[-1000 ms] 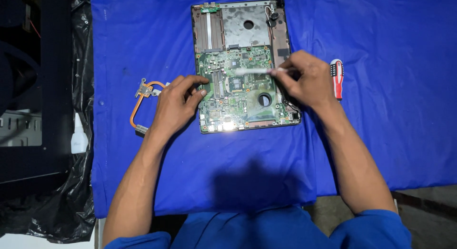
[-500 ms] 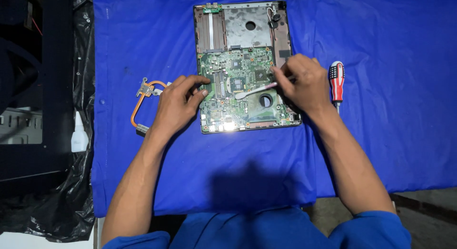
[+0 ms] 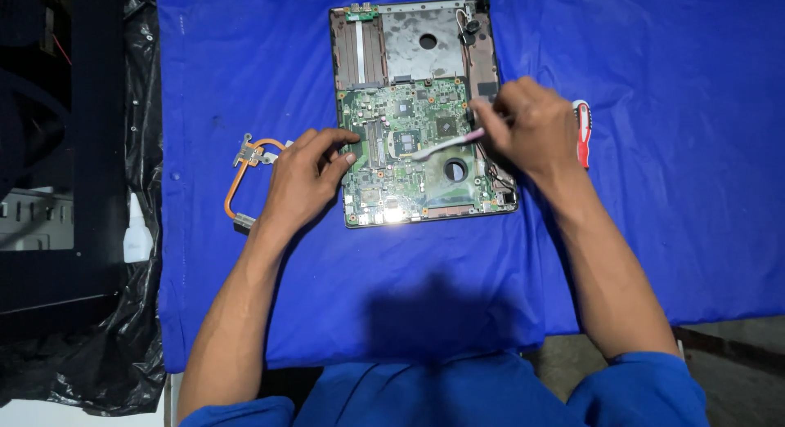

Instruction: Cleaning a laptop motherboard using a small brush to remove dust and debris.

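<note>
An opened laptop base with a green circuit board [image 3: 392, 169] lies on a blue cloth [image 3: 458, 272]. My left hand [image 3: 307, 178] rests on the board's left edge, fingers spread and pressing down on it. My right hand [image 3: 527, 129] grips a thin pale brush [image 3: 446, 145] whose tip points left, touching the board near its middle chips. Above the board the bare grey metal tray [image 3: 425, 43] of the laptop shows.
A copper heat pipe [image 3: 241, 178] with metal brackets lies left of my left hand. A red-handled screwdriver [image 3: 582, 133] lies just right of my right hand. Black plastic sheeting [image 3: 139, 92] and a dark frame [image 3: 74, 255] border the cloth's left side.
My right hand has lifted slightly and swung the brush tip leftward across the middle of the board. My left hand has stayed on the board's left edge.
</note>
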